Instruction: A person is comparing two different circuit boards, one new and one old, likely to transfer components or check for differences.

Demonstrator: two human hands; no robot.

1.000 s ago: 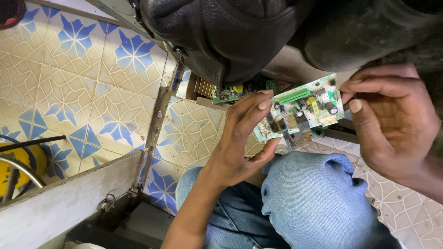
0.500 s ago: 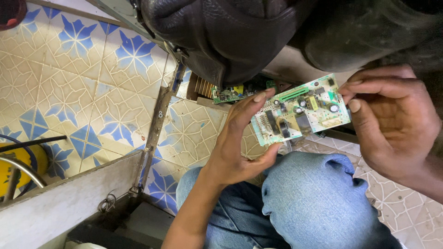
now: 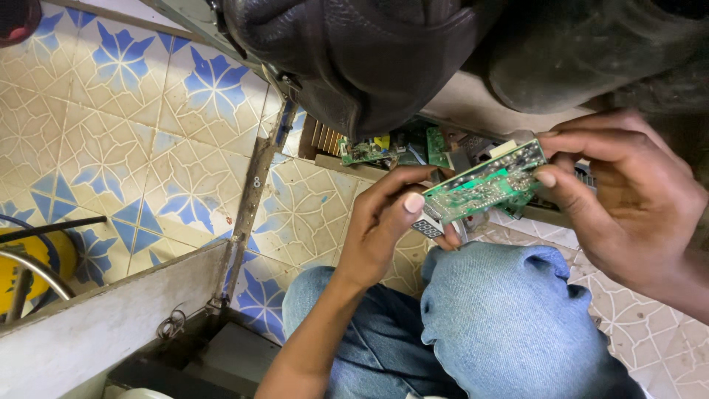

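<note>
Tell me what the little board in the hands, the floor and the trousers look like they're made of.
Circuit board: likely rigid laminate with a glossy green coating, pale markings and solder specks; held between the left hand and right hand.
Floor: glazed-looking tiles, cream with blue flower shapes and visible joints.
Trousers: apparently denim, matte blue woven cloth with soft folds.
</note>
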